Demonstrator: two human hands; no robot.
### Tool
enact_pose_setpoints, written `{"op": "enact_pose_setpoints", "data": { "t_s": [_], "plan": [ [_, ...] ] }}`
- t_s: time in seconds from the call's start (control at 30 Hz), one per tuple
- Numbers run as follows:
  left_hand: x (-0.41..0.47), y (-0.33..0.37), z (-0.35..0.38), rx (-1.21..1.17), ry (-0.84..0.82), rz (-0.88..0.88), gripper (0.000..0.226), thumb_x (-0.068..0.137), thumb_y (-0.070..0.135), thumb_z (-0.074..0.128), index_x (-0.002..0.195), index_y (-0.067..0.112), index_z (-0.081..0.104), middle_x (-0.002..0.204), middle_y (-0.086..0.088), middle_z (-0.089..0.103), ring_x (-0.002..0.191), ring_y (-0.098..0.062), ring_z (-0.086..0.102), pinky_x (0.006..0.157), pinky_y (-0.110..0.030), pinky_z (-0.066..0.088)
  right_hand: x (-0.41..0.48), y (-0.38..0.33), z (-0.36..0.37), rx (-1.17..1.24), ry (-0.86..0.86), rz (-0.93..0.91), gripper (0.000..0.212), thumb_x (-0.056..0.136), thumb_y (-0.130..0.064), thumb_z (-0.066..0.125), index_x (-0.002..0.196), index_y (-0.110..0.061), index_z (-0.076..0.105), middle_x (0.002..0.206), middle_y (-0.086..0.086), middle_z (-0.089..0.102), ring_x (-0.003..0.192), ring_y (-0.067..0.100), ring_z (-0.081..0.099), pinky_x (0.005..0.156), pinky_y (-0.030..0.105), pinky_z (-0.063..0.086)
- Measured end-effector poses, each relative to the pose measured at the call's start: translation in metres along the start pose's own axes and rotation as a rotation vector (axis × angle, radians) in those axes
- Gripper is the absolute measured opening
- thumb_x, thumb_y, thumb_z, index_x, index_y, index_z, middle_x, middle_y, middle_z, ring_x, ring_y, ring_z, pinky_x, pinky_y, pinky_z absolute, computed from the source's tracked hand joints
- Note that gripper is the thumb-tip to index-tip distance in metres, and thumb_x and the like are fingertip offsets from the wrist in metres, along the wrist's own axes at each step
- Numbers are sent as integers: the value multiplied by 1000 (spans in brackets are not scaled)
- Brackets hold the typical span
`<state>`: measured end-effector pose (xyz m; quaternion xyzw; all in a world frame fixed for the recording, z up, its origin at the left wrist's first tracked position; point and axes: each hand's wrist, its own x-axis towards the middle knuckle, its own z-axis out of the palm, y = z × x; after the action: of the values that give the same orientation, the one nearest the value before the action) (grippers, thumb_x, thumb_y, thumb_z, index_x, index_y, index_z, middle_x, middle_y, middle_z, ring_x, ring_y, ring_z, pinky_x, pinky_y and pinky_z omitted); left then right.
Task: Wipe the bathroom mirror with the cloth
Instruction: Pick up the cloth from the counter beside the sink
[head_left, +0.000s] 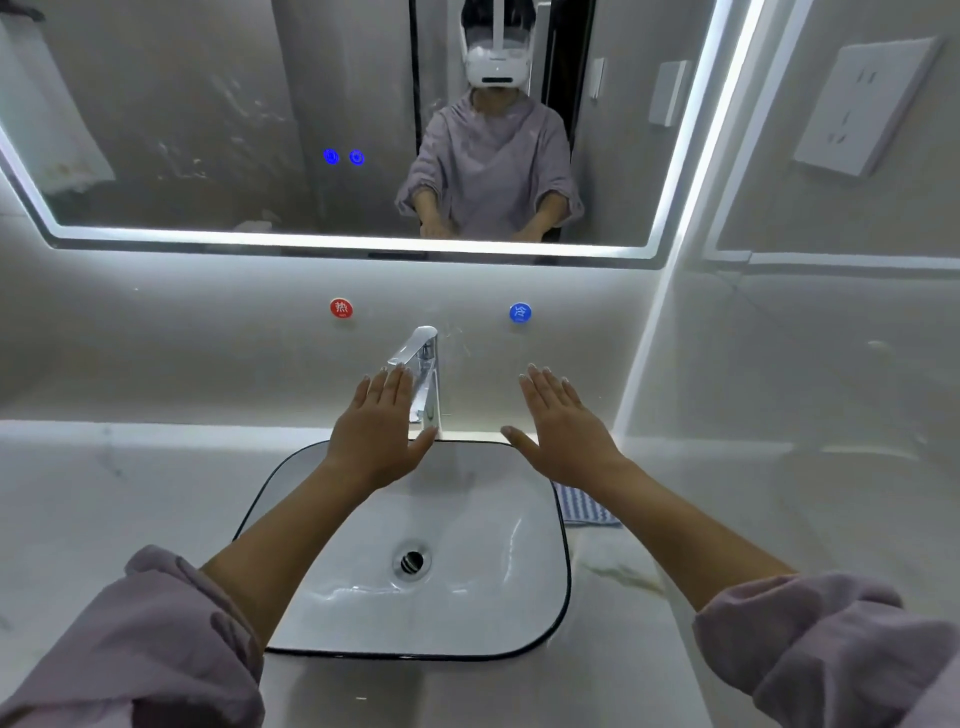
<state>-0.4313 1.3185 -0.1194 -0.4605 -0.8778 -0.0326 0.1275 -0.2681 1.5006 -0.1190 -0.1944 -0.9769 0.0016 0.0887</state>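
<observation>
The bathroom mirror (218, 130) hangs on the wall above the sink, framed by a lit strip, with smears on its left half and two blue touch icons near the middle. A blue-and-white striped cloth (584, 506) lies on the counter at the sink's right edge, partly hidden under my right forearm. My left hand (379, 431) hovers flat, fingers straight, over the back of the sink beside the tap. My right hand (563, 423) is held out flat the same way, above the sink's right rear corner. Both hands hold nothing.
A white sink (467, 597) with a dark rim sits in the pale counter (104, 493). A chrome tap (423, 374) rises behind it. Red (341, 308) and blue (520, 313) round labels mark the wall. A wall socket (865, 106) is on the right wall.
</observation>
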Motion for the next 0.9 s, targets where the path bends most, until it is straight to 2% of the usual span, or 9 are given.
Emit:
{"op": "enact_pose_setpoints", "data": {
  "t_s": [0.47, 0.9],
  "plan": [
    [42, 2, 26, -70, -77, 74, 79, 98, 54, 30, 153, 3, 5, 162, -12, 7, 150, -23, 3, 122, -35, -1, 18, 20, 23, 98, -10, 141, 75, 101, -49, 32, 153, -8, -3, 162, 8, -6, 149, 18, -8, 118, 27, -9],
    [106, 60, 74, -100, -210, 258, 84, 96, 60, 26, 153, 4, -1, 163, -11, 1, 150, -24, 0, 122, -36, -4, 5, 81, 58, 165, -137, 394, 75, 100, -50, 31, 153, -7, 1, 162, 10, -3, 149, 20, -4, 118, 29, -5]
  ]
}}
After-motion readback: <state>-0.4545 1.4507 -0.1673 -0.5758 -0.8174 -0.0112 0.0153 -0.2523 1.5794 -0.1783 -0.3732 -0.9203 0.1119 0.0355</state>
